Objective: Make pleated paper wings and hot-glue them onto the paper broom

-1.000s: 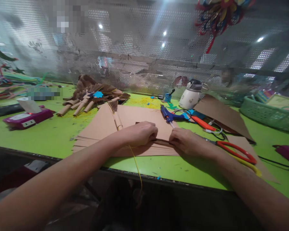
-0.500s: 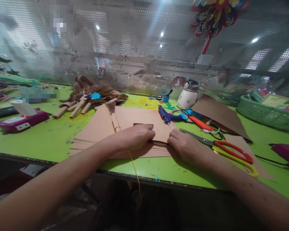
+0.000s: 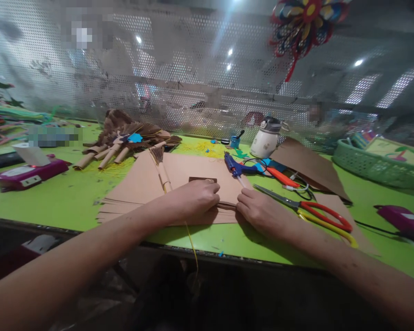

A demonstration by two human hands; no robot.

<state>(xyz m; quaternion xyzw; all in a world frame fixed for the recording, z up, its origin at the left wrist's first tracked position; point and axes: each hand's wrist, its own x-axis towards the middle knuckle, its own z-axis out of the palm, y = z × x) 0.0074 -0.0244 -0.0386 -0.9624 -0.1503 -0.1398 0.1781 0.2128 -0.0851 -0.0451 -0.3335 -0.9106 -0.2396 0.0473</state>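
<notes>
A narrow folded brown paper strip (image 3: 227,205) spans the gap between my hands, low over a stack of brown paper sheets (image 3: 124,186). My left hand (image 3: 202,197) is closed on the strip's left part, its fingers curled. The strip's right end is pinched by my right hand (image 3: 253,207). Just beyond my left hand lies a dark brown piece (image 3: 202,179). A rolled paper piece with a fringed top (image 3: 161,170) rests on the sheets to the left. The blue glue gun (image 3: 236,166) lies beyond my right hand.
Large scissors (image 3: 308,207) with red and yellow handles lie right of my right hand. Further back stand a white bottle (image 3: 265,139) and a green basket (image 3: 379,165). Fringed paper rolls (image 3: 119,142) are piled at the back left, near a purple power strip (image 3: 31,174).
The whole view has shifted slightly, so things on the table appear a little further left. Both hands keep their hold on the strip, and the gap between them looks slightly narrower.
</notes>
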